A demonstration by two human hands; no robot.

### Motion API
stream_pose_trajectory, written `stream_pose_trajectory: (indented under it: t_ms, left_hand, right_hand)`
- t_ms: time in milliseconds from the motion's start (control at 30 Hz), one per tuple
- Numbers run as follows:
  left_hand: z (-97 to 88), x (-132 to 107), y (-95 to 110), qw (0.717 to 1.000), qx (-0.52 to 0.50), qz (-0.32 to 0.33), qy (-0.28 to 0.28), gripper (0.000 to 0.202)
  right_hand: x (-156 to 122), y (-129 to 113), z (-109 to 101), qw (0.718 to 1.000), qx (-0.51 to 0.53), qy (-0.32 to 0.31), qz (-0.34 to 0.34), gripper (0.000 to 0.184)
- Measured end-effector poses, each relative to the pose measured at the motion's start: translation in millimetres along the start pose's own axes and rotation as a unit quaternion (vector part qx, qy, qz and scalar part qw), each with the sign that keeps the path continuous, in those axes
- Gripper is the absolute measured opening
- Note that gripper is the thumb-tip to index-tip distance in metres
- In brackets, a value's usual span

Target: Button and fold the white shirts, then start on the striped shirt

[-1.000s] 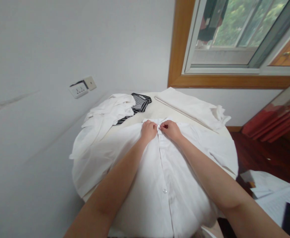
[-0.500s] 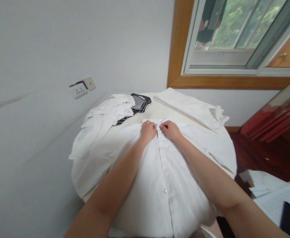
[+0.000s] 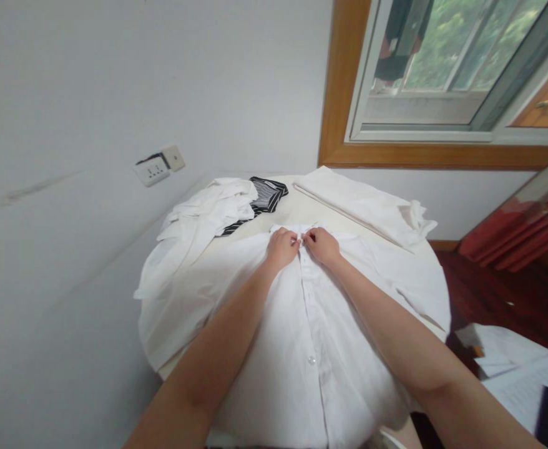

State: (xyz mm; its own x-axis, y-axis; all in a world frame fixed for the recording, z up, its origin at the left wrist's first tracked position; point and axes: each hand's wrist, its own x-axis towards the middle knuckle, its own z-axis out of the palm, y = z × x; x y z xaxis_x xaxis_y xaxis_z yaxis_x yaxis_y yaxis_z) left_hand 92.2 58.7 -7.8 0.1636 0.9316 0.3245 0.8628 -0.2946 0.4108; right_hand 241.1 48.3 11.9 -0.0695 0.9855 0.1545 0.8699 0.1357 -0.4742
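Note:
A white button-front shirt lies spread over a small round table, its placket running toward me. My left hand and my right hand meet at the top of the placket near the collar. Both are closed in a pinch on the fabric edges there, fingertips almost touching. A white button shows lower down the placket. My forearms lie across the shirt's body.
A crumpled white garment and a black striped piece lie at the table's far left. A folded white cloth sits far right. A wall socket is on the left wall, a window behind, and papers on the floor.
Hands stay pinched at the shirt's top placket; only slight finger shifts and a small camera movement.

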Motion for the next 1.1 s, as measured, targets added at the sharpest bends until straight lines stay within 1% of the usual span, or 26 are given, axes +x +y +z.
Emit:
stream_pose_trajectory:
  t_ms: [167, 267, 467, 567, 633, 700, 800, 867, 933, 1000, 1033, 1100]
  left_hand:
    - [1.4, -1, 0, 1.000, 0.011, 0.006, -0.003, 0.015]
    - [1.9, -1, 0, 1.000, 0.021, 0.009, -0.003, 0.016]
    - [-0.6, -6, 8, 0.999, 0.043, 0.005, 0.006, 0.013]
    - [-1.8, -9, 12, 0.998, 0.053, 0.006, 0.020, 0.011]
    - [-2.9, -10, 14, 0.998, 0.043, 0.000, 0.037, 0.009]
    - [-5.0, -10, 15, 0.998, 0.025, -0.012, 0.057, 0.012]
    - [-10.4, -11, 16, 0.996, 0.011, -0.026, 0.082, 0.022]
    - [-14.2, -11, 17, 0.995, 0.015, -0.019, 0.092, 0.020]
    - [-16.5, -11, 18, 0.995, 0.027, -0.002, 0.093, 0.018]
    - [-16.4, -12, 18, 0.995, 0.042, 0.018, 0.084, 0.018]
    - [-15.5, -12, 18, 0.995, 0.051, 0.024, 0.077, 0.018]
    - [-12.7, -12, 16, 0.996, 0.065, 0.028, 0.062, 0.017]
  right_hand:
    - [-4, -5, 6, 0.998, -0.049, 0.031, -0.038, 0.027]
    - [-5, -7, 7, 0.996, -0.069, 0.024, -0.044, 0.027]
    - [-2, -4, 4, 0.998, -0.035, 0.015, -0.041, 0.026]
    - [-1, -3, 4, 0.999, -0.010, 0.018, -0.037, 0.027]
    - [-1, -1, 5, 0.999, 0.005, 0.024, -0.036, 0.027]
    - [0, 1, 6, 0.999, 0.018, 0.033, -0.036, 0.026]
    - [1, 5, 6, 0.997, 0.033, 0.060, -0.046, 0.026]
    - [1, 8, 1, 0.995, 0.034, 0.085, -0.048, 0.026]
    - [0, 10, -6, 0.993, 0.008, 0.108, -0.046, 0.026]
    - [-5, 11, -13, 0.991, -0.042, 0.124, -0.039, 0.026]
    - [-7, 11, -16, 0.990, -0.068, 0.122, -0.034, 0.026]
    - [-14, 11, -17, 0.990, -0.100, 0.098, -0.016, 0.027]
